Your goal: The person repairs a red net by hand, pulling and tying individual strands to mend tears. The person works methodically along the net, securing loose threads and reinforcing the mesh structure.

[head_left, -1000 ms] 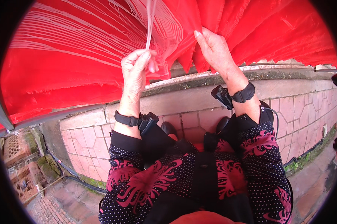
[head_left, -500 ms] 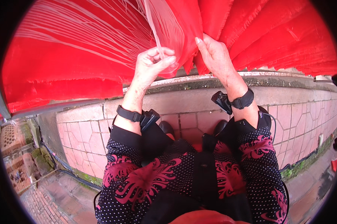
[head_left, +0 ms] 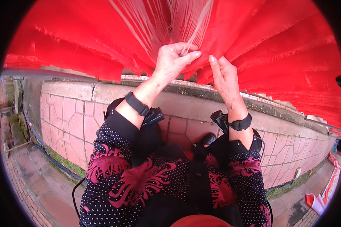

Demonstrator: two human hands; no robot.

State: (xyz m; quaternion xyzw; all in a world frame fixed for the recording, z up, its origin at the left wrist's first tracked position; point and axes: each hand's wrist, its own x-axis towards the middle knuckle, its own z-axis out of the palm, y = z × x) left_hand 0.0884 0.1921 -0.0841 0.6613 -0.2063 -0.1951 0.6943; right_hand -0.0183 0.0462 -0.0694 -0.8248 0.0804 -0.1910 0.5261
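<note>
A wide stretch of red cloth (head_left: pixel 283 56) with frayed edges hangs in overlapping layers ahead of me. White threads (head_left: pixel 202 24) run down over it and gather toward my left hand (head_left: pixel 172 60). That hand is closed, thumb against fingers, on the bunch of threads. Close to its right, my right hand (head_left: pixel 227 77) pinches the lower edge of the red cloth between thumb and fingers. A small gap separates the two hands. Each wrist wears a black strap with a small black device.
Below the cloth runs a stone ledge (head_left: pixel 200 92). Pink paving tiles (head_left: pixel 68 117) lie beneath me, with a black shoe (head_left: pixel 207 139) on them. A metal rail (head_left: pixel 53 73) passes under the cloth at left. A red and white item (head_left: pixel 317 200) lies on the ground at lower right.
The white threads, spread wide to the left before, now run more steeply down to my left hand. My view has shifted, and both hands appear with the cloth edge between them.
</note>
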